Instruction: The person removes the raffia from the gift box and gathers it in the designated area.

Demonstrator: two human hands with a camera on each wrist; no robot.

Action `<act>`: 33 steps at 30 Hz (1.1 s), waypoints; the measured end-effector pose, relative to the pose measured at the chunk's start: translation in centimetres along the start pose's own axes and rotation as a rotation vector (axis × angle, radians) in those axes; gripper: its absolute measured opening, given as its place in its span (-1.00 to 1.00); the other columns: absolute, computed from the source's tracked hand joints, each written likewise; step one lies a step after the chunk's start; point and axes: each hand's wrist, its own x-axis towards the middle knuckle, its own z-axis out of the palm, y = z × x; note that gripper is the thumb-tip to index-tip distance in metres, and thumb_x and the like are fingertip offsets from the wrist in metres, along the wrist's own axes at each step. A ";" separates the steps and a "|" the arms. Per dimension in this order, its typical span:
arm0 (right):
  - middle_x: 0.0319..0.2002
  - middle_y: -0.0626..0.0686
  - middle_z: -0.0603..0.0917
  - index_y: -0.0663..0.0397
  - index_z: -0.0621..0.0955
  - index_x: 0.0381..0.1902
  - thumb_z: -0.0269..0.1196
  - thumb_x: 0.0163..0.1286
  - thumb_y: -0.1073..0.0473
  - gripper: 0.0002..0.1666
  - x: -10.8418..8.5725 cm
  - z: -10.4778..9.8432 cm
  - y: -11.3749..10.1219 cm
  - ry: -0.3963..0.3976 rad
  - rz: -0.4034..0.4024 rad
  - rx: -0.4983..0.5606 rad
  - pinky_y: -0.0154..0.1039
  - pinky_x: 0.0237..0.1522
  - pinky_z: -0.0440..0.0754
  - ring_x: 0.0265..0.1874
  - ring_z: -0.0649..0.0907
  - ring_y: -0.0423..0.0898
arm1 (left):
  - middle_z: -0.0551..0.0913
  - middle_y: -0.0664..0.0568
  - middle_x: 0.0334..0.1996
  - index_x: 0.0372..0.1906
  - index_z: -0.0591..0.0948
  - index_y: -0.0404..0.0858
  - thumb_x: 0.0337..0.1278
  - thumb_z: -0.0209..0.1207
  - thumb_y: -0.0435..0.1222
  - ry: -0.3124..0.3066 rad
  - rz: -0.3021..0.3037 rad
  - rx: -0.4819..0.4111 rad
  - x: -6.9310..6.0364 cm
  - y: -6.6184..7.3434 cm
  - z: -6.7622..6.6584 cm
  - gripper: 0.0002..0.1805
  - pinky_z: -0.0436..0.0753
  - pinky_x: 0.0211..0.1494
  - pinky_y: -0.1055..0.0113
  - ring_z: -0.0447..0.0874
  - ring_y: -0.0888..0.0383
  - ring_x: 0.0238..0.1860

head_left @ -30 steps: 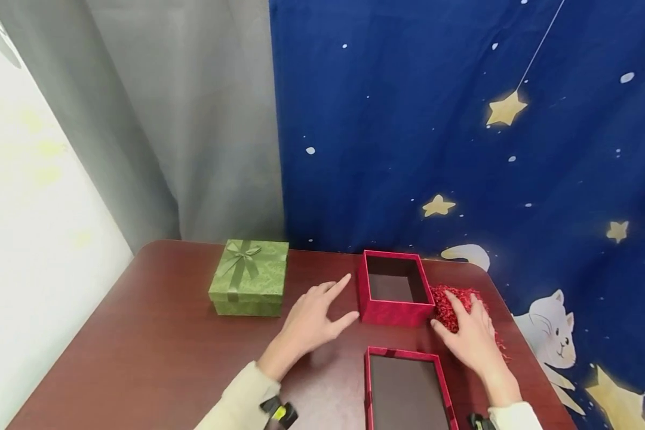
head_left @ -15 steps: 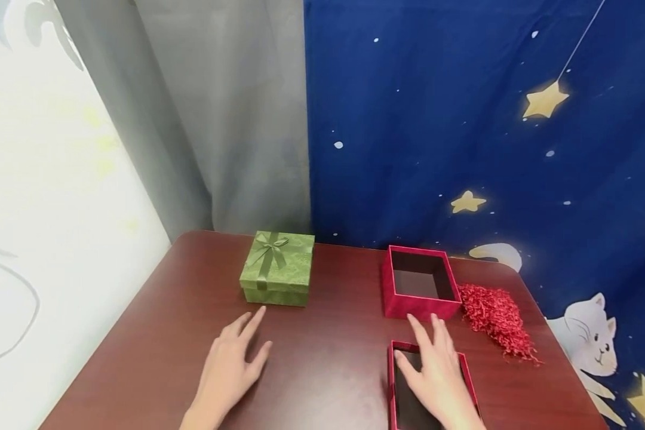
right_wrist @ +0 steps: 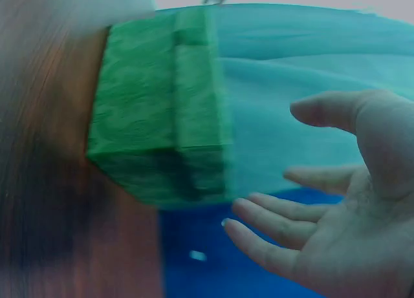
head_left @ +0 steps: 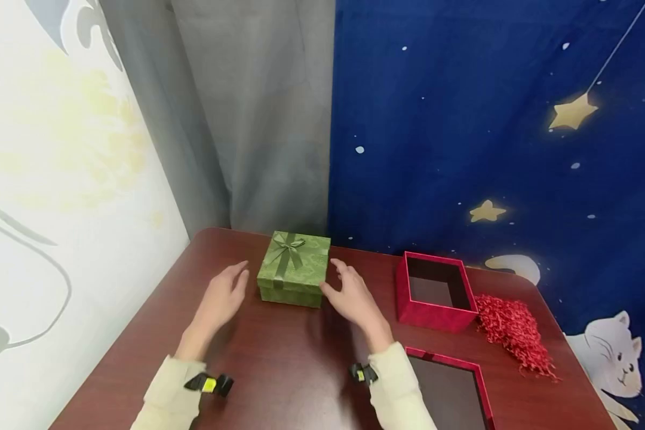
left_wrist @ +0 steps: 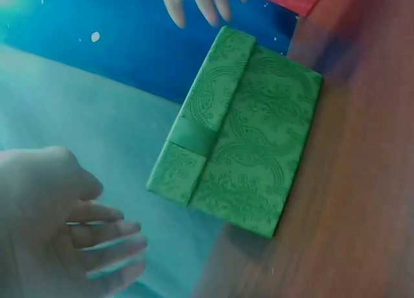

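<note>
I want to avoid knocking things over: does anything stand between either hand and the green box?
Nothing visible does. The left hand and right hand flank the green box; the red box and red shreds lie farther right, outside both paths.

No words, labels, brands, numbers or signs are legible in any view. Seen from the head, yellow patches on the left wristband (head_left: 225, 386), at 7 o'clock, and right wristband (head_left: 372, 374), between 5 and 6, are too small to make out.
</note>
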 end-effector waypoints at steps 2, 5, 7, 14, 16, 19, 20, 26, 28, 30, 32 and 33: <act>0.28 0.38 0.55 0.29 0.32 0.52 0.25 0.49 0.03 -0.21 2.3 0.9 0.4 -0.009 0.082 0.061 0.17 0.25 0.54 0.28 0.56 0.27 | 0.49 -0.41 0.35 0.40 0.45 -0.52 0.65 -0.11 -0.22 -0.058 -0.057 -0.077 1.9 -0.4 0.3 -0.48 0.34 0.47 -0.18 0.40 -0.34 0.41; 0.31 0.40 0.53 0.36 0.25 0.55 0.22 0.53 0.01 -0.17 4.5 2.1 1.6 -0.010 0.224 0.162 0.13 0.20 0.59 0.22 0.61 0.25 | 0.51 -0.41 0.33 0.40 0.44 -0.54 0.69 -0.17 -0.14 -0.130 -0.140 -0.176 4.0 -0.8 1.6 -0.43 0.39 0.44 -0.16 0.43 -0.31 0.39; 0.27 0.41 0.55 0.43 0.25 0.53 0.23 0.53 0.04 -0.17 5.4 2.6 2.2 0.000 0.289 0.243 0.08 0.12 0.66 0.11 0.67 0.22 | 0.50 -0.41 0.34 0.40 0.43 -0.55 0.69 -0.16 -0.13 -0.166 -0.177 -0.229 4.9 -0.9 2.3 -0.41 0.40 0.44 -0.15 0.42 -0.31 0.40; 0.04 0.39 0.67 0.53 0.49 0.30 0.28 0.49 0.22 -0.43 6.7 2.7 2.1 0.067 0.383 0.460 0.00 0.03 0.72 -0.03 0.73 0.21 | 0.54 -0.41 0.29 0.25 0.61 -0.49 0.62 0.00 -0.14 -0.118 -0.289 -0.328 6.3 -0.9 3.6 -0.50 0.48 0.36 -0.11 0.47 -0.30 0.35; 0.04 0.39 0.67 0.54 0.53 0.24 0.28 0.48 0.25 -0.49 6.9 2.5 1.7 0.069 0.377 0.472 0.03 0.08 0.70 -0.01 0.73 0.23 | 0.57 -0.45 0.24 0.20 0.64 -0.50 0.63 -0.02 -0.12 -0.101 -0.303 -0.326 6.3 -0.9 3.5 -0.49 0.51 0.26 -0.06 0.54 -0.32 0.24; 0.05 0.38 0.68 0.53 0.57 0.19 0.29 0.48 0.27 -0.54 7.1 2.3 1.4 0.069 0.377 0.477 0.05 0.10 0.69 -0.02 0.72 0.22 | 0.57 -0.44 0.24 0.18 0.65 -0.50 0.64 -0.04 -0.15 -0.087 -0.299 -0.321 6.3 -0.8 3.4 -0.51 0.46 0.10 -0.01 0.56 -0.31 0.13; 0.05 0.38 0.68 0.53 0.58 0.18 0.29 0.47 0.27 -0.55 7.1 2.2 1.3 0.069 0.378 0.476 0.05 0.09 0.70 -0.03 0.73 0.22 | 0.58 -0.42 0.24 0.19 0.66 -0.49 0.64 -0.03 -0.17 -0.078 -0.290 -0.316 6.2 -0.8 3.3 -0.52 0.46 0.09 0.01 0.57 -0.30 0.15; 0.04 0.35 0.71 0.48 0.63 0.15 0.32 0.45 0.25 -0.57 7.1 2.0 1.5 0.070 0.379 0.461 0.00 0.03 0.73 0.00 0.73 0.23 | 0.60 -0.33 0.26 0.27 0.62 -0.42 0.61 0.01 -0.26 -0.026 -0.280 -0.329 5.8 -0.3 3.5 -0.60 0.50 0.11 0.02 0.55 -0.20 0.31; 0.04 0.34 0.71 0.46 0.64 0.15 0.33 0.44 0.24 -0.57 7.1 1.8 1.6 0.073 0.378 0.465 0.04 0.05 0.71 0.01 0.73 0.24 | 0.59 -0.33 0.27 0.28 0.61 -0.42 0.61 0.00 -0.27 -0.025 -0.280 -0.338 5.8 -0.2 3.5 -0.59 0.52 0.19 -0.01 0.52 -0.21 0.34; 0.03 0.34 0.72 0.45 0.64 0.16 0.32 0.44 0.23 -0.56 7.2 1.6 1.6 0.075 0.373 0.469 0.08 0.07 0.70 0.02 0.72 0.25 | 0.59 -0.33 0.28 0.28 0.61 -0.43 0.61 0.01 -0.27 -0.022 -0.275 -0.343 5.8 -0.1 3.4 -0.60 0.51 0.28 -0.06 0.49 -0.22 0.37; 0.03 0.34 0.72 0.44 0.64 0.16 0.32 0.44 0.22 -0.56 7.2 1.5 1.5 0.078 0.364 0.472 0.10 0.07 0.69 0.01 0.72 0.25 | 0.59 -0.33 0.27 0.28 0.62 -0.43 0.61 0.01 -0.27 -0.017 -0.269 -0.342 5.9 0.0 3.3 -0.60 0.48 0.37 -0.11 0.46 -0.23 0.39; 0.03 0.34 0.72 0.44 0.64 0.16 0.33 0.44 0.22 -0.55 7.2 1.5 1.5 0.078 0.357 0.473 0.10 0.08 0.69 0.02 0.72 0.25 | 0.60 -0.32 0.27 0.27 0.62 -0.43 0.60 0.02 -0.26 -0.011 -0.270 -0.345 6.0 0.1 3.2 -0.60 0.46 0.39 -0.11 0.46 -0.23 0.40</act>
